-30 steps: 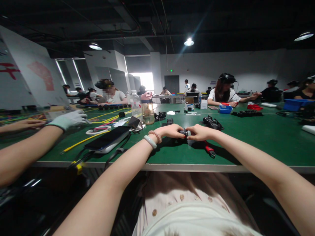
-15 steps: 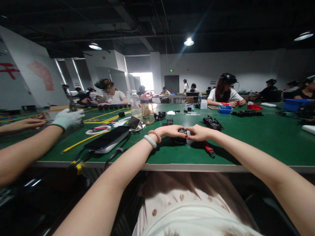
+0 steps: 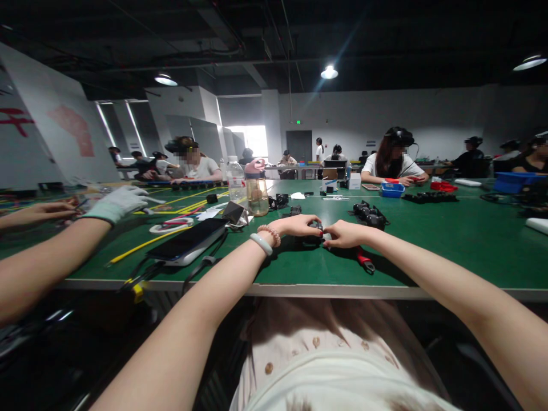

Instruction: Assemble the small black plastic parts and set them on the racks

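Note:
My left hand (image 3: 297, 226) is curled over a small black part (image 3: 314, 233) that rests on the green table (image 3: 449, 240). My right hand (image 3: 346, 234) pinches the same black part from the right side, fingertips pressed together against it. The two hands almost touch. A tool with red handles (image 3: 363, 260) lies on the table just under my right wrist. Much of the black part is hidden by my fingers.
A dark flat device (image 3: 186, 242) with cables lies at the left. A bottle with a pink lid (image 3: 257, 194) and a cluster of black parts (image 3: 370, 214) stand beyond my hands. A neighbour's gloved hand (image 3: 120, 204) works at the left. Other people sit around the table.
My hands have lowered the black part onto the table and my left hand now covers it from above. The neighbour's gloved hand has dropped back down to the table.

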### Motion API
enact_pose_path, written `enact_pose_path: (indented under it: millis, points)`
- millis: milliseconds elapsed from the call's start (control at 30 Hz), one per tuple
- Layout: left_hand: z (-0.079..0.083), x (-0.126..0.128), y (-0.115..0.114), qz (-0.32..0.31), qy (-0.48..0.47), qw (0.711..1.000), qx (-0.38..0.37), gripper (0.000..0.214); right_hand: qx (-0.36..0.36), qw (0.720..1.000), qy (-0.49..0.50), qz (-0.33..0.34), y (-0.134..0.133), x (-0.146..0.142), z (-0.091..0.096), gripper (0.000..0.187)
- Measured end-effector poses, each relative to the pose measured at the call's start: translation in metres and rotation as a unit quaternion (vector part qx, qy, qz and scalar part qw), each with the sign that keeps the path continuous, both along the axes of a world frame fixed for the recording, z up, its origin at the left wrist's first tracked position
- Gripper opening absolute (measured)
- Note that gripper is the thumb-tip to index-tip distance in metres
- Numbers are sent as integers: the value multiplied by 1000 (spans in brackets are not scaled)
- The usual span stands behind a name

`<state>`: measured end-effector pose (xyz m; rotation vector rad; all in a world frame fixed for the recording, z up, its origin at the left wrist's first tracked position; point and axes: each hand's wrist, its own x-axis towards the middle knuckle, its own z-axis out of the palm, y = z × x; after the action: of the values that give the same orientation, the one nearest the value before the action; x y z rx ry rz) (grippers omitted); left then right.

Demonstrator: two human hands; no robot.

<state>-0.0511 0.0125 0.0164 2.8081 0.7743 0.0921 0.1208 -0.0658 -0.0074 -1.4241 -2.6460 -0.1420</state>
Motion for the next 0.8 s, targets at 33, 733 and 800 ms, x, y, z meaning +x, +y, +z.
enact_pose_path:
  millis: [33,733,800]
  points:
    - [0,0,0,7,0,1000,5,57,-3,1000,-6,3,0,0,-1,39]
    - [9,-13,8,102,20,989,109,51,-5,1000,16,20,2,1,-2,33]
    - [11,-14,9,106,22,987,115,51,34,999,17,-25,3,1,-2,33]
